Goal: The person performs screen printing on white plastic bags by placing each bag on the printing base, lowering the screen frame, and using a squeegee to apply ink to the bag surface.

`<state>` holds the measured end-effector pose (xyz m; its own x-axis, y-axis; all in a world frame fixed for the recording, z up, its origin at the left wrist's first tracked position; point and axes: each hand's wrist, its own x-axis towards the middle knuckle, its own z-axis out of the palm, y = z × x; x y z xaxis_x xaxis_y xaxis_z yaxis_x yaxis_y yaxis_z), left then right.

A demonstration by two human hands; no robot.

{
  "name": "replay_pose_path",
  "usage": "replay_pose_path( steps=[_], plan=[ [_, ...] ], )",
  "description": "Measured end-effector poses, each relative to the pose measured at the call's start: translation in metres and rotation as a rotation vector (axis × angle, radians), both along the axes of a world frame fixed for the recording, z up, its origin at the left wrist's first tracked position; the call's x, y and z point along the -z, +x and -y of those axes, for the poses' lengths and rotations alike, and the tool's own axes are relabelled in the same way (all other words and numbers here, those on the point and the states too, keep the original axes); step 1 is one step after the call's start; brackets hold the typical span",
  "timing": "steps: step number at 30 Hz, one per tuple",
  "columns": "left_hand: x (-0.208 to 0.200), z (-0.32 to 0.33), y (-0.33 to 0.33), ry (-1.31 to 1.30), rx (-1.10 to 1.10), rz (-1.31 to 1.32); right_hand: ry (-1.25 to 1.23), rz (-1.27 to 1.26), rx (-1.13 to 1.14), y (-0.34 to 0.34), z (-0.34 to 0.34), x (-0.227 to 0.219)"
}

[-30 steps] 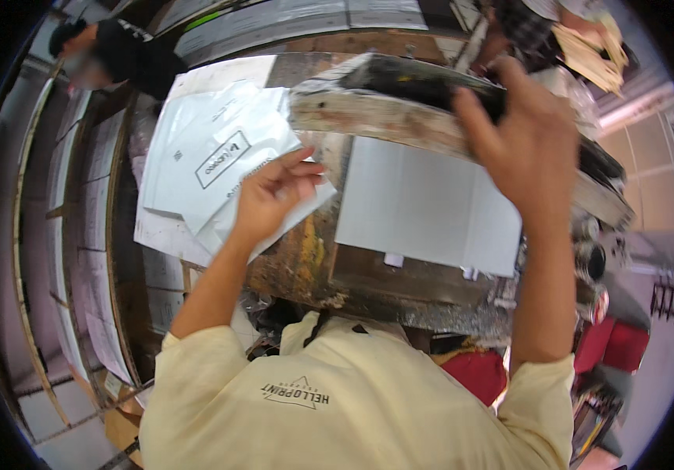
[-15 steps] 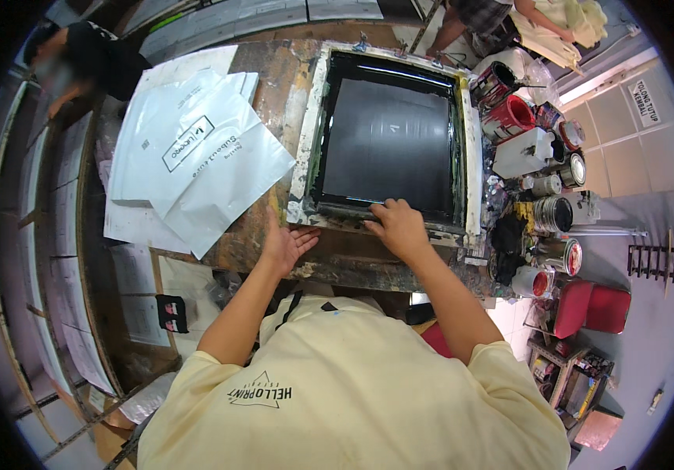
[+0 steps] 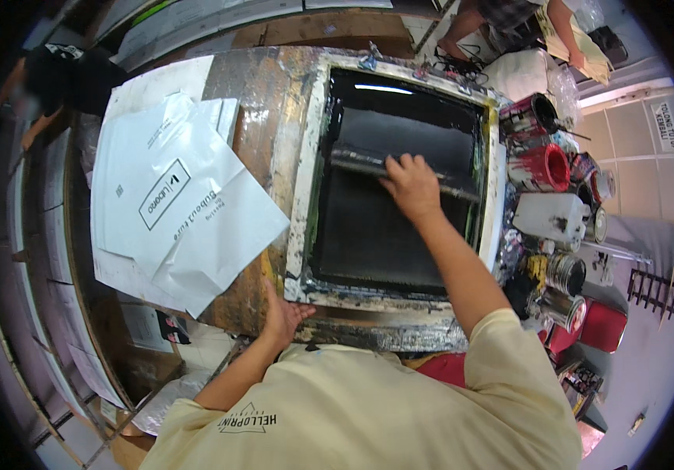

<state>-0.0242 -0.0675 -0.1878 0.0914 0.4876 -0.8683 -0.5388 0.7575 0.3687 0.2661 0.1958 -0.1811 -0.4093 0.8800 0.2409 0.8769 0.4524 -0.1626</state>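
Note:
A screen printing frame [image 3: 300, 211] with a pale, ink-stained rim lies on the worktable, its mesh dark with black ink. Across the middle of the mesh stretches a long dark squeegee [image 3: 356, 159]. My right hand [image 3: 413, 186] grips the squeegee near its centre, fingers bent over its top edge. My left hand [image 3: 282, 315] is open at the frame's near left corner, palm turned up and fingers reaching under the near edge. Left of the frame lies a stack of white plastic mailing bags [image 3: 172, 196] with black print, the top ones askew.
Along the table's right side stand ink cans, among them a red one [image 3: 544, 167], and a white jug [image 3: 548, 219]. Shelves [image 3: 59, 235] line the left. One person [image 3: 70, 78] is at far left; another person's arm [image 3: 568, 35] reaches over pale cloth at far right.
My right hand has moved from the frame's near edge to the middle of the mesh, carrying the squeegee away from me. The left hand stays by the near left corner.

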Motion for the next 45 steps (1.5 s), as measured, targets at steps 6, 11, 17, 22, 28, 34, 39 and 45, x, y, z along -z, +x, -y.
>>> replay_pose_path(
  steps=[6, 11, 17, 22, 28, 34, 39, 45],
  plan=[
    [0.000, 0.002, -0.002, 0.057, -0.010, 0.112, -0.129, 0.066, -0.076, 0.018, -0.117, -0.021],
    [-0.012, 0.006, -0.009, 0.152, 0.055, 0.159, -0.111, 0.037, -0.129, 0.042, -0.156, -0.030],
    [-0.010, 0.021, -0.016, 0.297, 0.079, 0.173, 0.040, 0.013, -0.040, 0.026, -0.085, -0.006],
    [-0.027, 0.027, -0.014, 0.424, 0.128, 0.126, -0.103, 0.055, -0.035, -0.002, 0.071, -0.053],
    [-0.093, 0.018, -0.002, 0.529, 0.041, 0.077, -0.284, 0.053, -0.039, -0.011, 0.199, -0.157],
    [-0.175, -0.021, -0.001, 1.005, 0.029, 0.197, 0.175, -0.023, -0.018, -0.021, 0.171, -0.256],
    [-0.119, -0.041, 0.019, 1.264, 0.506, -0.775, 0.392, -0.050, 0.013, -0.029, 0.125, -0.299],
    [0.009, 0.025, 0.052, 0.884, 0.978, -1.622, 0.416, -0.037, 0.050, -0.026, 0.100, -0.322]
  ],
)
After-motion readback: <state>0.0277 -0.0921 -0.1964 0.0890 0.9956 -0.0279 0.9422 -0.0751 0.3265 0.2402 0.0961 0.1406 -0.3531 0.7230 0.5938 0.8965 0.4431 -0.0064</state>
